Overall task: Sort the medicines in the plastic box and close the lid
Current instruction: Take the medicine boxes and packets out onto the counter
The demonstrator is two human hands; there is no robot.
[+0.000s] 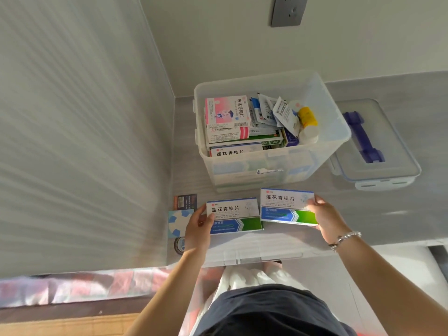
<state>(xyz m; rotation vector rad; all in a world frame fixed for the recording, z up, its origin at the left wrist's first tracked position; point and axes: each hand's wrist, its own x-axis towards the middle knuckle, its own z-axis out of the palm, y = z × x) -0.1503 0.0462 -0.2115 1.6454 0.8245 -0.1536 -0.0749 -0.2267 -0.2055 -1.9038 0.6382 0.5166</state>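
Observation:
A clear plastic box (pixel 322 151) stands open on the grey table, filled with medicine cartons, a pink carton (pixel 226 110), sachets (pixel 274 110) and a yellow bottle (pixel 307 116). Its lid (pixel 392 166) with a blue handle lies to the right of the box. In front of the box, my left hand (pixel 197 229) grips the left end of a white, blue and green carton (pixel 234 215). My right hand (pixel 326 218) grips the right end of a matching carton (pixel 287 206). Both cartons are face up, side by side.
Some cards or stickers (pixel 180 223) lie on the table left of my left hand, against the wall. A second clear container (pixel 252 254) sits at the table's near edge. A wall socket (pixel 288 10) is above the box.

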